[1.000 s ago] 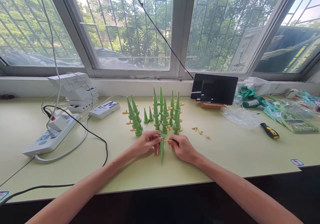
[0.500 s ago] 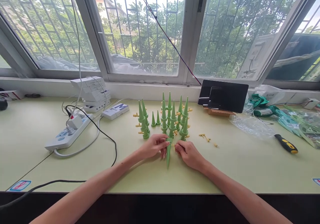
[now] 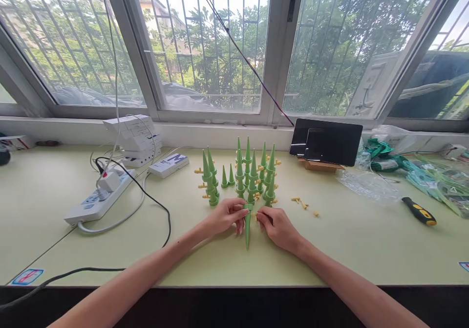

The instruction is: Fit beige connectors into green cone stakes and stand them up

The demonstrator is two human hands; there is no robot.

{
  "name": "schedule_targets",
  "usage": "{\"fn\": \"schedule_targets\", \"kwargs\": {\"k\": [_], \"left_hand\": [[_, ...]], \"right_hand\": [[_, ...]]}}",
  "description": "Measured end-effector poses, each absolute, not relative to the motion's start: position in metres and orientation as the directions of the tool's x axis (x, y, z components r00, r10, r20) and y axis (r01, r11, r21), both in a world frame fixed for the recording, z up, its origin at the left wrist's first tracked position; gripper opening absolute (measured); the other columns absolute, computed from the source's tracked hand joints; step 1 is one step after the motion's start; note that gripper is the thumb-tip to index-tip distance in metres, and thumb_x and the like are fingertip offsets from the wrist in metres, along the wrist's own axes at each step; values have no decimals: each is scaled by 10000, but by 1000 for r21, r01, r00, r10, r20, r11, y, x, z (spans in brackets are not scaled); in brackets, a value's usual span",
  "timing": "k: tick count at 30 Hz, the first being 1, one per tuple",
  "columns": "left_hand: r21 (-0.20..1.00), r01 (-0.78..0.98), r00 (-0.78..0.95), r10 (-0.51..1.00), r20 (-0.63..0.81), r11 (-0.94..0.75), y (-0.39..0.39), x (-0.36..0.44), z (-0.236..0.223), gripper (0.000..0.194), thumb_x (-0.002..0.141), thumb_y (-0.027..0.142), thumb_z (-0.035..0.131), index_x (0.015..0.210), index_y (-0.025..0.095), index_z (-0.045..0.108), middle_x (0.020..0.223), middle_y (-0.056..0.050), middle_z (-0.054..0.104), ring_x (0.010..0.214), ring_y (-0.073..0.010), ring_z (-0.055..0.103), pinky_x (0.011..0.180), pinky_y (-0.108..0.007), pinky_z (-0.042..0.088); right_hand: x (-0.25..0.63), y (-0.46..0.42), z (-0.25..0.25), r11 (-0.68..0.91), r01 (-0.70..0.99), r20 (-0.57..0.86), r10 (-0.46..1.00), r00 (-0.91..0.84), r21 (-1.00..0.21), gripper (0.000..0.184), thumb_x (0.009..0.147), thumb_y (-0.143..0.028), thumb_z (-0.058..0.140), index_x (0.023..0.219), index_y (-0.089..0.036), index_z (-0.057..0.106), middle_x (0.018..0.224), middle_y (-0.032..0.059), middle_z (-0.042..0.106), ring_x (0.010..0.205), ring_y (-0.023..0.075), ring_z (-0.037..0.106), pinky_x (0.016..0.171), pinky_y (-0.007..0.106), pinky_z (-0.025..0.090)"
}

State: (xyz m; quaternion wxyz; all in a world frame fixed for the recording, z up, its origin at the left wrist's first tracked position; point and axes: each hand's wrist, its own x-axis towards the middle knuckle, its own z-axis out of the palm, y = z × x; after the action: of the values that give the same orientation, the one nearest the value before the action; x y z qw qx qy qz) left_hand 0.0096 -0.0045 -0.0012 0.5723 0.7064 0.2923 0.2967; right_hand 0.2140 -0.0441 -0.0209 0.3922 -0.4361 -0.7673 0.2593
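Note:
A green plastic cone spike point(image 3: 248, 228) lies with its tip toward me, and my left hand point(image 3: 226, 215) is closed around its wide end. My right hand point(image 3: 277, 225) pinches a small yellow peg at the side of that wide end; the peg is mostly hidden by the fingers. Just behind my hands stand several upright green cones point(image 3: 252, 174), many with yellow pegs stuck in their sides. A few loose yellow pegs point(image 3: 304, 205) lie on the pale green table point(image 3: 205, 254) to the right.
A white power strip point(image 3: 98, 198) with black and white cables sits at left, beside stacked white boxes point(image 3: 132, 135) and a small box point(image 3: 169, 164). A dark tablet point(image 3: 326, 141) leans at the window. Plastic bags point(image 3: 370, 184) and a yellow-black screwdriver point(image 3: 419, 210) lie at right.
The view tilted up and shifted left over the last second, then steadied. My hands stay on the lying cone, barely moving.

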Motion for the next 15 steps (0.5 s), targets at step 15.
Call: {"fn": "schedule_targets", "kwargs": {"k": [15], "left_hand": [[987, 38, 662, 744, 92, -155, -2, 9, -7, 364, 864, 477, 632, 915, 126, 549, 540, 22, 589, 431, -135, 608, 410, -212, 459]], "right_hand": [[214, -47, -19, 531, 473, 436, 848, -302, -703, 296, 942, -230, 452, 657, -181, 518, 585, -8, 531, 538, 118, 429, 561, 242, 320]]}}
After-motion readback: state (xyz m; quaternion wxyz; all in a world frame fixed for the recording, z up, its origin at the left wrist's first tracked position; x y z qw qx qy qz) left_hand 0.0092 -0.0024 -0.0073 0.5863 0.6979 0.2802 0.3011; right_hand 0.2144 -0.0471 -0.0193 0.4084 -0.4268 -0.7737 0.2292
